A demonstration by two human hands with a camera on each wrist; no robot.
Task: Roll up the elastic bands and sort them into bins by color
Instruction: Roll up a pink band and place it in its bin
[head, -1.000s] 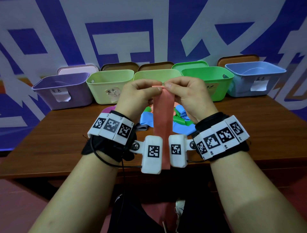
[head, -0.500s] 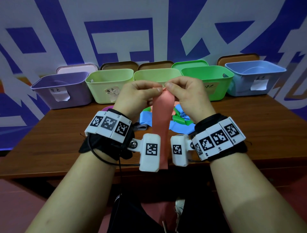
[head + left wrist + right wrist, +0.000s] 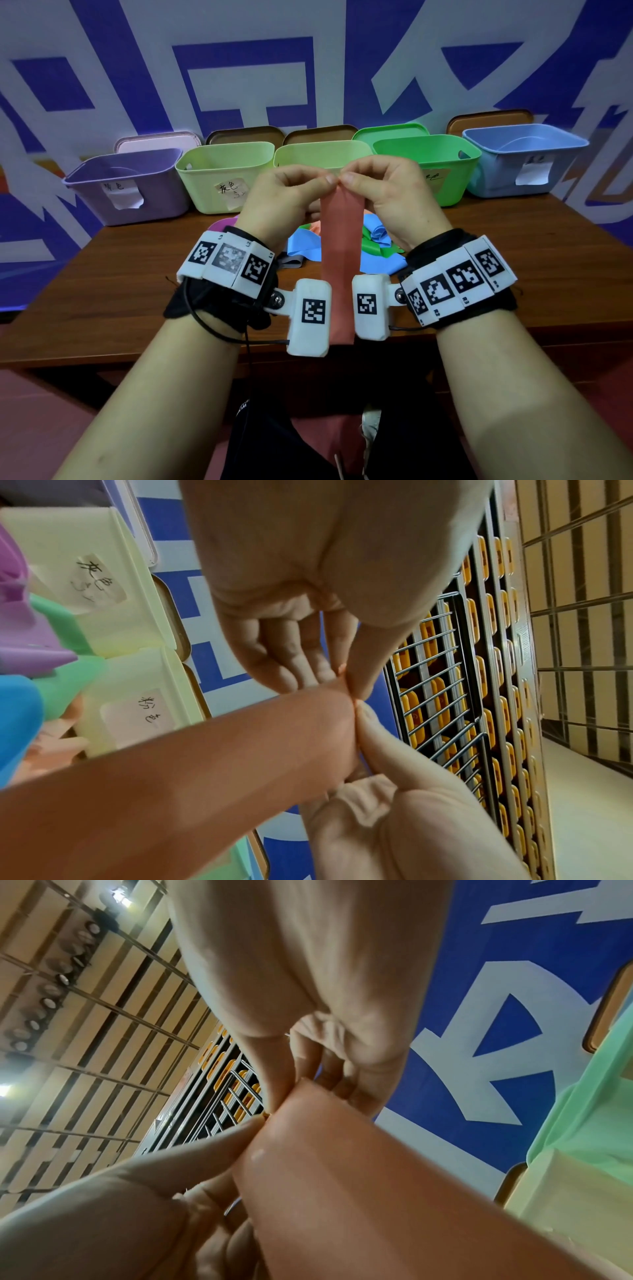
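A salmon-pink elastic band [image 3: 340, 253] hangs flat and vertical between my wrists, its lower end near the table's front edge. My left hand [image 3: 291, 195] and right hand [image 3: 387, 192] both pinch its top edge, thumbs meeting at the middle. The left wrist view shows the band [image 3: 205, 764] pinched between thumb and fingers [image 3: 356, 674]; in the right wrist view the same band [image 3: 359, 1191] fills the foreground. Behind the band, a pile of loose bands [image 3: 376, 240] in blue, green and purple lies on the table.
Along the table's [image 3: 513, 274] back edge stand a purple bin [image 3: 126, 185], two pale green bins [image 3: 222, 171] [image 3: 318, 156], a bright green bin [image 3: 442, 164] and a blue bin [image 3: 524, 157], with lids leaning behind them. A grey band [image 3: 291, 263] lies by my left wrist.
Both hands have kept their pinch on the band's top edge and have hardly shifted. The band's lower end has risen slightly.
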